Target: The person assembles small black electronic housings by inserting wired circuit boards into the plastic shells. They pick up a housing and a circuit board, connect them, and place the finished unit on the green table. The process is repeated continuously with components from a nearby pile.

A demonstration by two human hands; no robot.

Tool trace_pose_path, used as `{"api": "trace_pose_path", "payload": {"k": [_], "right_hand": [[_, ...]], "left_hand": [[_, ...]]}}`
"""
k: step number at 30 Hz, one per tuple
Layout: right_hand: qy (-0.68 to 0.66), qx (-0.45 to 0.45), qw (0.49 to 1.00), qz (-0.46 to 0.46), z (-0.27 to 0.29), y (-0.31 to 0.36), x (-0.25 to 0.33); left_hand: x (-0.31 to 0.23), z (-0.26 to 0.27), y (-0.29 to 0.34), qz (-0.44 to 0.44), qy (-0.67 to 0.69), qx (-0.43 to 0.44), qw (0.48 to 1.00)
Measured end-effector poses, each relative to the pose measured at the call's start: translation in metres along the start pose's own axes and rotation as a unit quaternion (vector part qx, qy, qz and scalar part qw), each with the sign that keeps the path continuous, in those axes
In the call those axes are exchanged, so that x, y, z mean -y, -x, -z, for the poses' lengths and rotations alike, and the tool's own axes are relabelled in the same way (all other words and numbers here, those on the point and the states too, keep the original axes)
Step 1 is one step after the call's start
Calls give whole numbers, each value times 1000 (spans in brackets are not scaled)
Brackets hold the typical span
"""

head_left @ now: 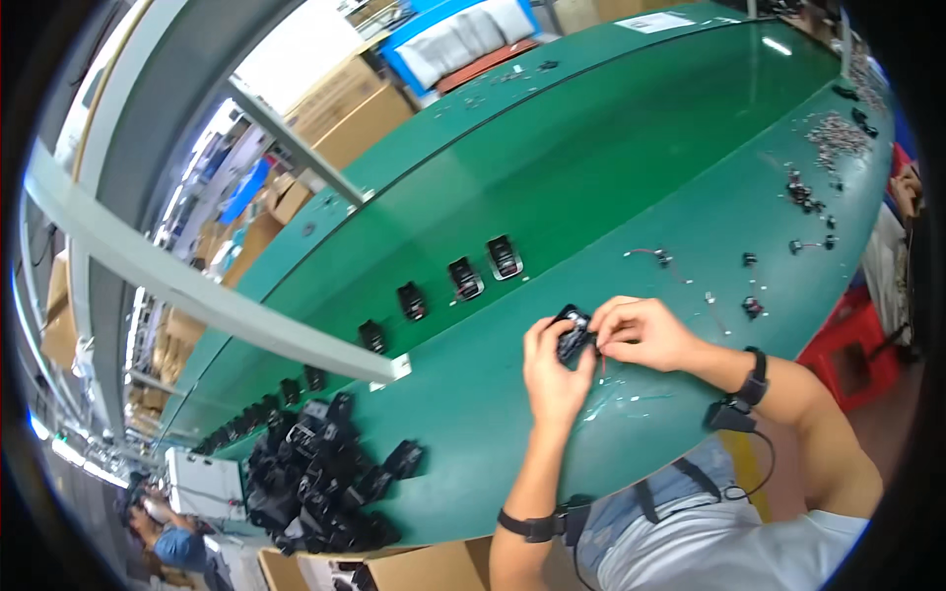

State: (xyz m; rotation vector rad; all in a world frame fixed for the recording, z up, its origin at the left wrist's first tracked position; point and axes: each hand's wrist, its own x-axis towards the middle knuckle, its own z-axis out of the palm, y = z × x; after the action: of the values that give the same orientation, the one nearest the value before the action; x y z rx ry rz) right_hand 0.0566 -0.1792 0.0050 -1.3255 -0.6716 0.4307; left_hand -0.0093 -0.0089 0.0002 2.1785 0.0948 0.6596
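Observation:
Just above the green worktable, my left hand (pixel 555 372) grips a small black plastic housing (pixel 574 335) with its open side showing. At the housing's right edge, the fingers of my right hand (pixel 639 333) are pinched together; what they hold, if anything, is too small to make out. A thin red wire (pixel 604 366) hangs below the fingertips. Pale thin strands (pixel 631 399) lie on the table under my hands. To the right are small black parts with red wires (pixel 662 258) and another wired part (pixel 753 306).
A pile of black housings (pixel 315 473) lies at the left. Several similar units (pixel 504 257) stand in a row on the green belt (pixel 591 187). A pale metal bar (pixel 207 281) crosses the left side. Small metal pieces (pixel 838 138) are heaped far right, near a red stool (pixel 852 345).

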Motion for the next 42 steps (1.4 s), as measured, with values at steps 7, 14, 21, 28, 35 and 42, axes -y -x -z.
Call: {"api": "trace_pose_path", "payload": {"k": [7,14,21,28,35,42], "right_hand": [[50,-58,997,-4,6,3,-5],[180,-94,974,95,1,1,7],[135,-47,989,40,-2,7,-1],[291,8,955,54,11,1,15],[375,272,886,-3,44,6,51],[375,219,900,26,34,6,25]], "left_hand": [[-3,-2,-2,50,96,48,993],[8,-6,2,112,245,82,960],[1,-9,5,242,418,111,869],[9,-5,0,218,369,32,903],[8,9,-7,191,320,-17,928],[7,5,-4,174,254,44,950]]}}
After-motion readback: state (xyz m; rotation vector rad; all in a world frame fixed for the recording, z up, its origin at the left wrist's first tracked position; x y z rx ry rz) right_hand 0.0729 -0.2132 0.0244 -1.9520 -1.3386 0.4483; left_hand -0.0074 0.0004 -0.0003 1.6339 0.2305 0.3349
